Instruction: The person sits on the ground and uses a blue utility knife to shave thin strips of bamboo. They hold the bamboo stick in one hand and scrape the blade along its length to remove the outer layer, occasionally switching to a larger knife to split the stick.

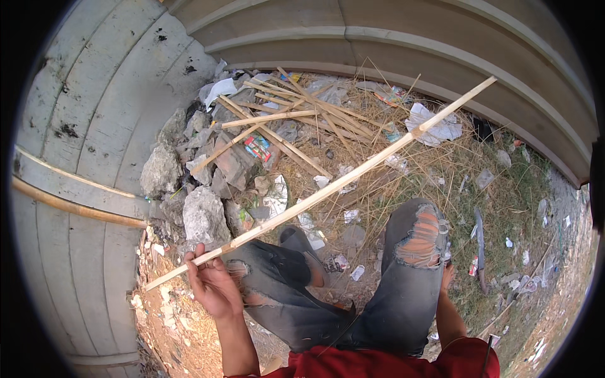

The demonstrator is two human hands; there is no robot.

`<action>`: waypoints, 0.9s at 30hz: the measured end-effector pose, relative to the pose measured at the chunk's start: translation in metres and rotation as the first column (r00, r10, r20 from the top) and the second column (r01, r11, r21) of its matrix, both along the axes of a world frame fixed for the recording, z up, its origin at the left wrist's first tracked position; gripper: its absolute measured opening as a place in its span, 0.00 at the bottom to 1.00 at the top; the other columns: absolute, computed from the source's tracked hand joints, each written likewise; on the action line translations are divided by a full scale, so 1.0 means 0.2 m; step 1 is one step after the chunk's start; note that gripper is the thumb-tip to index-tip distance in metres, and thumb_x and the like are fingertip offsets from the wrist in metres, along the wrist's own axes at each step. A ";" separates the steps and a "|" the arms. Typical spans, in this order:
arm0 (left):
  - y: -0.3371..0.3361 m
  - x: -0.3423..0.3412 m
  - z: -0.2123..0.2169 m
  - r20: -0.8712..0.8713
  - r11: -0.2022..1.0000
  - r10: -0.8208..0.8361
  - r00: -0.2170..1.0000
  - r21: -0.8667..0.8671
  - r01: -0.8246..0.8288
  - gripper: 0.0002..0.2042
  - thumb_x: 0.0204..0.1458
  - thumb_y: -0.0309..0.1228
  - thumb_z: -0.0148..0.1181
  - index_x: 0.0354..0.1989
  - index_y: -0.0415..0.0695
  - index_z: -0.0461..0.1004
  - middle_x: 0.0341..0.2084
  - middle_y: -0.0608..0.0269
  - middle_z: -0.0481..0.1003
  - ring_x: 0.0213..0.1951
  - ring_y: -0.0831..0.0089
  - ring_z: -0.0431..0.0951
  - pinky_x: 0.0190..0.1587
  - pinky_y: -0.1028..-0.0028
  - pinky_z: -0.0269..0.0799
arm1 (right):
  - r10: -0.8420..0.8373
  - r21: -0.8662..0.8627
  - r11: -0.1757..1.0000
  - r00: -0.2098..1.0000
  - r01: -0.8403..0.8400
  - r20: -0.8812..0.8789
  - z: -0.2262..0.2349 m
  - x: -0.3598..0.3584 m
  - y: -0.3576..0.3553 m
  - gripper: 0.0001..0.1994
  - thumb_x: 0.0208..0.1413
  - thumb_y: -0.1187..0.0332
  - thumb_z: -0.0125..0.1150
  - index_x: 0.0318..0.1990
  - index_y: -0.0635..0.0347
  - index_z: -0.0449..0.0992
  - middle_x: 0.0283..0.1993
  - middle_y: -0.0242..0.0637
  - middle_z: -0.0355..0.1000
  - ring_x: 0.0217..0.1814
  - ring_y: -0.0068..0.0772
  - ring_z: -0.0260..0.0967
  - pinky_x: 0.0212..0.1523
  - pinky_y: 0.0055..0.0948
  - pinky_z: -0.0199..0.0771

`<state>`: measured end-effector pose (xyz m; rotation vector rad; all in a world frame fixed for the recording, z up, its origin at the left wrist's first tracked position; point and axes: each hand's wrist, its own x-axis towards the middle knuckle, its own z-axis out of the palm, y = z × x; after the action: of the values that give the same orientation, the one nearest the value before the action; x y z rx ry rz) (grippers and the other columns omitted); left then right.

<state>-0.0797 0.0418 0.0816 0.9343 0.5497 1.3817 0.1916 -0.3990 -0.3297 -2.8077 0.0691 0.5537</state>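
Observation:
A long, pale split bamboo strip [321,192] runs slantwise across the view, from low on the left to the far right. Near its lower end, my left hand [214,283] grips it between thumb and fingers, palm turned up. The strip has darker joints along it and passes over my left knee. My right hand [448,277] is down beside my right leg, mostly behind the knee, so its fingers are hidden. On the ground to the right of that hand lies a long-bladed knife [481,242].
Several more bamboo strips [302,116] lie crossed in a pile ahead. Broken rocks [205,214] are heaped at the left. Corrugated metal sheets [403,38] wall the far side, with another panel [94,94] on the left. Dry grass and paper litter cover the ground.

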 end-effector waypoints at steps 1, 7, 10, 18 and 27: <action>-0.10 0.02 -0.06 0.042 0.992 -0.080 0.996 -0.100 0.083 0.13 0.71 0.34 0.45 0.56 0.41 0.67 0.54 0.50 0.74 0.48 0.71 0.76 0.51 0.74 0.76 | -0.084 0.006 0.996 0.996 0.084 -0.033 -0.04 0.02 0.02 0.29 0.54 0.61 0.64 0.63 0.60 0.66 0.57 0.53 0.68 0.65 0.60 0.61 0.64 0.53 0.61; -0.56 0.06 -0.23 0.206 0.835 -0.207 0.956 -0.472 0.282 0.15 0.71 0.36 0.45 0.60 0.42 0.66 0.57 0.50 0.73 0.56 0.67 0.76 0.58 0.68 0.75 | 0.247 -0.160 0.953 0.965 -0.259 -0.091 -0.09 0.21 0.01 0.24 0.60 0.63 0.56 0.59 0.67 0.64 0.50 0.58 0.76 0.51 0.63 0.74 0.52 0.54 0.72; -0.68 0.03 -0.26 0.223 0.741 -0.270 0.937 -0.573 0.350 0.16 0.71 0.37 0.45 0.59 0.42 0.67 0.59 0.50 0.72 0.57 0.66 0.75 0.62 0.66 0.73 | 0.131 -0.013 0.991 0.987 -0.131 0.092 -0.09 0.40 -0.12 0.21 0.59 0.62 0.58 0.53 0.69 0.68 0.43 0.57 0.77 0.40 0.56 0.78 0.40 0.49 0.77; -0.76 0.04 -0.24 0.302 0.678 -0.337 0.892 -0.579 0.452 0.17 0.71 0.37 0.44 0.61 0.42 0.66 0.65 0.49 0.66 0.62 0.65 0.72 0.68 0.64 0.67 | -0.136 0.982 -0.179 0.986 0.069 -0.094 1.56 0.27 0.81 0.17 0.67 0.53 0.55 0.44 0.58 0.69 0.50 0.55 0.77 0.39 0.33 0.79 0.26 0.28 0.79; -0.72 0.11 -0.13 0.572 0.480 -0.556 0.603 -0.370 0.795 0.26 0.71 0.44 0.40 0.69 0.37 0.58 0.52 0.43 0.77 0.53 0.61 0.77 0.59 0.65 0.71 | 0.251 0.950 -0.243 0.934 -0.195 0.256 2.35 0.11 1.43 0.19 0.58 0.76 0.67 0.31 0.53 0.57 0.40 0.51 0.79 0.33 0.33 0.82 0.20 0.18 0.76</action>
<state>-0.0579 -0.1014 0.0551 0.2539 0.2120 0.5152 0.2133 -0.1132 0.1399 -1.0560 -0.6572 0.3853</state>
